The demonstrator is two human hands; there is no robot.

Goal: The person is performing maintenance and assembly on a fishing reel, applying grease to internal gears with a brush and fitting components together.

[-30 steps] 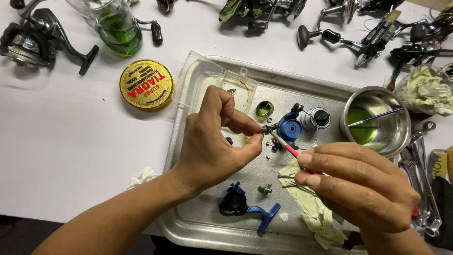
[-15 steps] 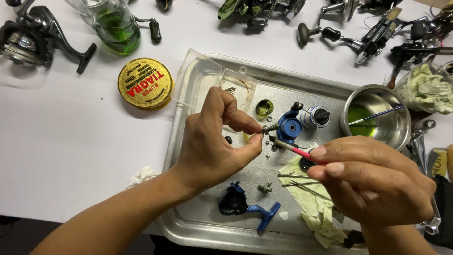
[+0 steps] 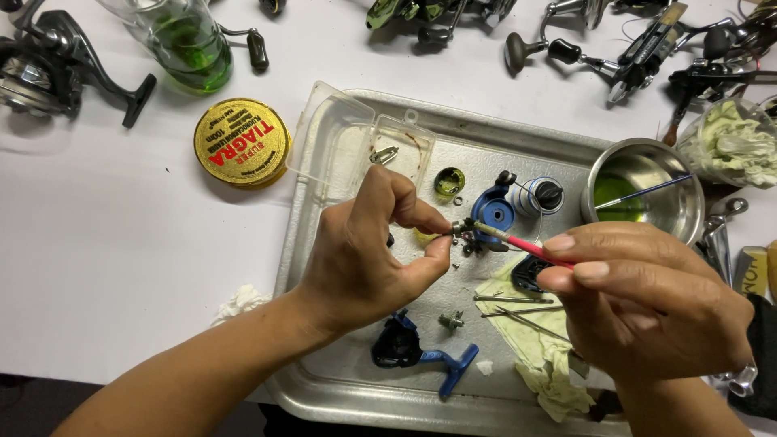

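Left hand [image 3: 364, 259] pinching a small metal part [image 3: 458, 231] between thumb and forefinger above the steel tray [image 3: 324, 356]; right hand [image 3: 647, 311] closed on a thin pink brush [image 3: 526, 245], tip touching that part. Best done with light strokes, part held steady and low over the tray. Close by: blue spool [image 3: 494, 212], loose screws, stained rag [image 3: 542, 356], steel cup [image 3: 643, 190] of green fluid; round gold tin [image 3: 241, 142] on the white worktop [image 3: 121, 243].

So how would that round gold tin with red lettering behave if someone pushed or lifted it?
The round gold tin lies flat on the white table, so it would probably slide rather than tip. Its low, wide shape suggests it is light. Set on edge, it could likely roll. Its shiny lid may be a bit slippery.
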